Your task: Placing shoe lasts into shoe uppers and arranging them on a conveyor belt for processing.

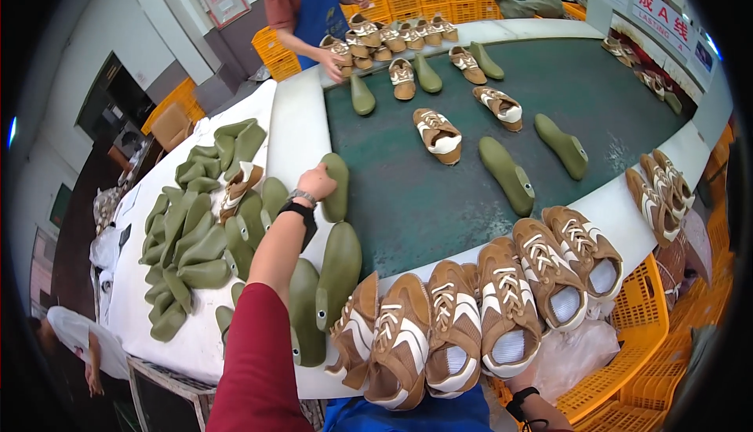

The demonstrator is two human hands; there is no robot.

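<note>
While a co-worker (314,16) in a blue apron reaches in at the far side, the person near me has the left hand (317,182) on a green shoe form (336,189). That form is at the left edge of the green table top (408,224), by the white rim (302,122). The left fingers look bent and touch its side, but I can't tell if they grip it. The right hand (519,379) is low down, partly hidden by the near row of brown shoes (506,298), close to a clear plastic bag (580,353). I can't tell what its fingers are doing.

To me, the step now looks like putting down or picking up that one form. A big pile of forms (196,232) lies to the left. The next move seems to call for a sure hold and a gentle lift or push, since another big form (340,275) is just beside it and could get bumped.
</note>
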